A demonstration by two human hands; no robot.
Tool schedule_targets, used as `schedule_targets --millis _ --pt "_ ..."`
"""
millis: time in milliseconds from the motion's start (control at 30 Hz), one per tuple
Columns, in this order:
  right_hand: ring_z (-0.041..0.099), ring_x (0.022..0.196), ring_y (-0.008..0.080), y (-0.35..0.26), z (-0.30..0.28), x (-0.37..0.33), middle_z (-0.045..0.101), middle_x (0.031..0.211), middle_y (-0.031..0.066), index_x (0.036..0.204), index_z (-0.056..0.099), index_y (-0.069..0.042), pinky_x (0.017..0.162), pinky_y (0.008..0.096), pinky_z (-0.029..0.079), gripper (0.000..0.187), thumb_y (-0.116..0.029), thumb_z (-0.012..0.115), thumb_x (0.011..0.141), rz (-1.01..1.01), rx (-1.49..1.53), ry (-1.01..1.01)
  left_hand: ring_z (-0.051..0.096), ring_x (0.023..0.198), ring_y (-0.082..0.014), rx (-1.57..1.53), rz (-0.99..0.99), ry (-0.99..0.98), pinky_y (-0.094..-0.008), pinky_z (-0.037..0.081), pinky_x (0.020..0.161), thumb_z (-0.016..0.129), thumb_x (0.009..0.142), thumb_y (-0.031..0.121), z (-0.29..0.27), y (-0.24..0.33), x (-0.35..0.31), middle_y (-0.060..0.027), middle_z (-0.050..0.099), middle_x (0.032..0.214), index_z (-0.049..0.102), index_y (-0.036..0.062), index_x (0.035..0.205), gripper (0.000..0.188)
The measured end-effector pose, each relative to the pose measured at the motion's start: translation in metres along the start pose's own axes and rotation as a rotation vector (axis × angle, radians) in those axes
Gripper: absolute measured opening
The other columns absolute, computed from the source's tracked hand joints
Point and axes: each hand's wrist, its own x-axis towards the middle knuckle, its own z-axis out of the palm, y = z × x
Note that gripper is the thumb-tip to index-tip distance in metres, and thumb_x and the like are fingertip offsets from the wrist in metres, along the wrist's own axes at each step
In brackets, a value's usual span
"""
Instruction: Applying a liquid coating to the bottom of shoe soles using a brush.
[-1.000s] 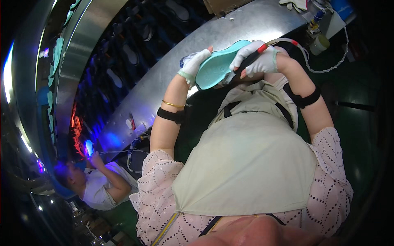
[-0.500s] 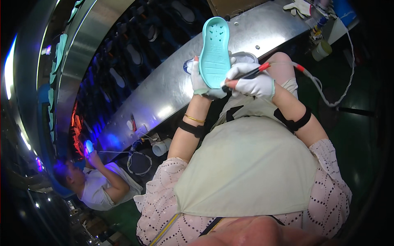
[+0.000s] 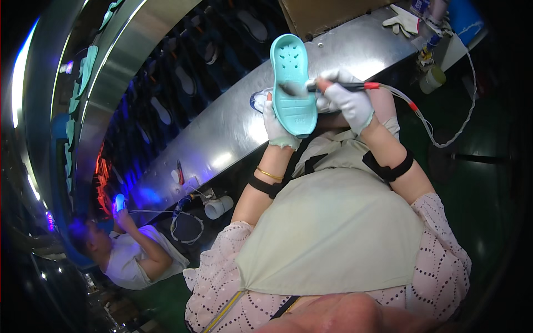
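A turquoise shoe sole [image 3: 295, 114], with small holes near its far end, stands tilted up in front of me. My gloved left hand [image 3: 277, 127] grips it from the left near its lower end, fingers partly hidden behind it. A brush [image 3: 355, 86] with a dark handle and red bands is in my gloved right hand [image 3: 354, 105], a pale tube running from its back end. Its blurred bristles lie over the middle of the sole's inner face. Behind the sole, a white and blue item [image 3: 257, 101], partly covered, rests on the metal bench.
The metal bench [image 3: 222, 130] runs diagonally beyond my hands, with dark racks of shoe parts [image 3: 186, 80] behind it. A cardboard box [image 3: 327, 14], a white glove [image 3: 401, 21] and a cup [image 3: 433, 79] are at the far right. A co-worker [image 3: 141, 252] sits at left.
The brush has moved from the sole's lower end up and across to its middle. The sole has come slightly lower and turned a little in my left hand.
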Motion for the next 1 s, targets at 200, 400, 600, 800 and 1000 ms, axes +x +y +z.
schedule_targets --millis 200,400,600,800,1000 --pt "0.056 0.057 0.0055 0.002 0.006 0.007 0.063 0.075 0.0031 0.096 0.061 -0.004 0.052 0.0195 0.046 0.012 -0.014 0.062 0.089 -0.089 0.068 -0.032 0.057 0.11 -0.0321 0.089 0.014 -0.088 -0.0445 0.045 0.097 0.026 0.095 0.051 0.012 -0.003 -0.005 -0.0177 0.052 0.129 0.042 0.006 0.134 0.061" --pt "0.06 0.063 0.0083 -0.005 -0.001 0.022 0.066 0.081 0.0027 0.096 0.06 -0.004 0.054 0.0205 0.048 0.01 -0.011 0.061 0.089 -0.287 0.303 0.177 0.055 0.113 -0.0332 0.058 -0.07 -0.365 -0.0433 0.044 0.1 0.024 0.095 0.053 0.016 0.006 -0.013 -0.0189 0.049 0.132 0.037 0.001 0.137 0.068" --pt "0.06 0.063 0.0067 0.005 0.014 0.0 0.064 0.083 0.0038 0.097 0.058 -0.004 0.052 0.0181 0.046 0.012 -0.014 0.06 0.091 0.022 0.209 -0.091 0.061 0.102 -0.0282 0.22 0.029 -0.204 -0.0393 0.049 0.092 0.026 0.096 0.053 0.008 0.025 -0.014 -0.0156 0.056 0.122 0.042 0.0033 0.132 0.064" --pt "0.06 0.075 0.0066 -0.01 0.0 0.008 0.066 0.09 0.0031 0.097 0.061 -0.004 0.067 0.0205 0.048 0.009 -0.009 0.061 0.09 -0.291 0.097 0.046 0.058 0.108 -0.0303 0.443 0.014 -0.293 -0.0405 0.047 0.095 0.026 0.093 0.061 0.002 0.045 -0.017 -0.0171 0.056 0.123 0.04 0.0039 0.136 0.073" --pt "0.064 0.087 0.0284 -0.03 -0.005 0.014 0.064 0.091 0.0108 0.089 0.061 -0.006 0.076 0.034 0.052 0.022 -0.001 0.072 0.07 -1.07 -0.702 -0.156 0.061 0.099 -0.0208 0.496 0.087 -0.309 -0.033 0.049 0.089 0.03 0.095 0.056 0.016 0.066 -0.013 -0.013 0.062 0.111 0.048 0.0019 0.128 0.066"
